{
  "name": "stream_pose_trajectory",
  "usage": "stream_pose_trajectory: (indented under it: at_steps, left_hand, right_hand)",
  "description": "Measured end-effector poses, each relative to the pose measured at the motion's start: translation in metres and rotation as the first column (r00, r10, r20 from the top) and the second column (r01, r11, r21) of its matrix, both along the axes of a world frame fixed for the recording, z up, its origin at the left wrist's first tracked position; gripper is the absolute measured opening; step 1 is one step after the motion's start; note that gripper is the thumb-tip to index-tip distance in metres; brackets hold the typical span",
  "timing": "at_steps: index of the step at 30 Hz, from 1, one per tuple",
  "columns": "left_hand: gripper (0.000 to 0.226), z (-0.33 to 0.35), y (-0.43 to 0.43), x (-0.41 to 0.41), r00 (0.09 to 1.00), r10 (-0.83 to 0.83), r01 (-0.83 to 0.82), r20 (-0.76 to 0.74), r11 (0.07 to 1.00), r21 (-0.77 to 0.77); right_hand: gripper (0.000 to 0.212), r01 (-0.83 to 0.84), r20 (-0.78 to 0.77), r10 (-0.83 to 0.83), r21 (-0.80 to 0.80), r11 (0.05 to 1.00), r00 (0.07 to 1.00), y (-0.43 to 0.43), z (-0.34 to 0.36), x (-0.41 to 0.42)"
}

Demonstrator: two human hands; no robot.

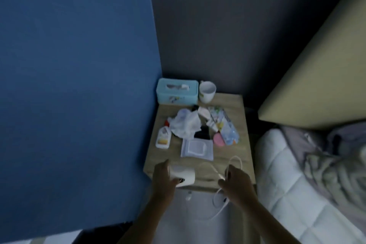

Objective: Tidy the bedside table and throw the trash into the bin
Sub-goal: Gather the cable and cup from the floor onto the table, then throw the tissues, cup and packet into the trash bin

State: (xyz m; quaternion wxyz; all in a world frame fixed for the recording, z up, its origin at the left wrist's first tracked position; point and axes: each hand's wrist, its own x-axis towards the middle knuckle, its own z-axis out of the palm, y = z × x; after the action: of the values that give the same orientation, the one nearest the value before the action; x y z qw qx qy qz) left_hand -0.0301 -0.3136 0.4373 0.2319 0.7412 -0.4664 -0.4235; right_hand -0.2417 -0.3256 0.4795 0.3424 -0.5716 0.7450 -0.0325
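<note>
The wooden bedside table (233,144) is strewn with clutter. My left hand (164,180) grips a white cylinder-shaped object (183,175) at the table's front edge. My right hand (235,182) pinches a white cable (236,161) that loops over the front edge and hangs down. Further back lie a crumpled white tissue (185,125), a white bottle with a red cap (163,136), a flat wet-wipe pack (197,147), a pink round item (218,139) and a colourful wrapper (224,125). A blue tissue box (177,91) and a white cup (207,91) stand at the back.
A blue panel (79,85) rises close on the left of the table and a dark wall (217,25) stands behind it. The bed (297,174), with white quilt and rumpled blanket, lies to the right under a beige headboard (320,65). No bin is in view.
</note>
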Motion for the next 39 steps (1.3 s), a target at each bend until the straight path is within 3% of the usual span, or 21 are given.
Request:
stream_pose_trajectory:
  at_steps: [4,7,10,12,15,22,27,39]
  left_hand:
    - [0.072,0.040,-0.059,0.003,0.999,0.047,-0.044,0.027,0.993,-0.113]
    - [0.078,0.044,-0.102,-0.005,0.997,0.071,-0.070,0.001,0.986,-0.152]
    - [0.077,0.023,-0.130,-0.012,0.996,0.091,-0.088,0.017,0.985,-0.151]
    - [0.063,0.001,-0.128,-0.018,0.996,0.081,-0.078,0.030,0.992,-0.099]
    - [0.060,-0.030,-0.113,-0.024,1.000,0.001,0.000,0.028,1.000,-0.004]
    - [0.068,-0.064,-0.122,-0.028,0.999,-0.044,0.043,-0.011,0.998,-0.043]
    - [0.078,-0.067,-0.129,-0.023,0.995,-0.065,0.075,0.069,0.985,-0.157]
    - [0.087,-0.070,-0.113,-0.017,0.995,-0.007,0.024,0.097,0.984,-0.179]
  right_hand:
    - [0.018,0.022,0.001,-0.022,-0.187,0.982,1.000,-0.061,0.047,-0.015]
    - [0.025,0.036,0.051,-0.024,-0.262,0.964,0.998,-0.113,0.053,-0.025]
    - [0.035,0.030,0.043,-0.019,-0.262,0.965,0.999,-0.163,0.027,-0.034]
    - [0.033,0.032,0.082,-0.014,-0.214,0.976,0.997,-0.186,-0.001,-0.038]
    - [0.028,-0.017,0.119,0.036,-0.157,0.987,0.992,-0.206,-0.040,-0.043]
    - [0.026,-0.007,0.163,0.039,-0.194,0.981,0.986,-0.225,-0.091,-0.044]
    - [0.050,0.037,0.101,-0.003,-0.341,0.939,0.995,-0.216,-0.103,-0.036]
    - [0.069,-0.039,0.076,0.070,-0.345,0.938,0.995,-0.216,-0.103,-0.024]
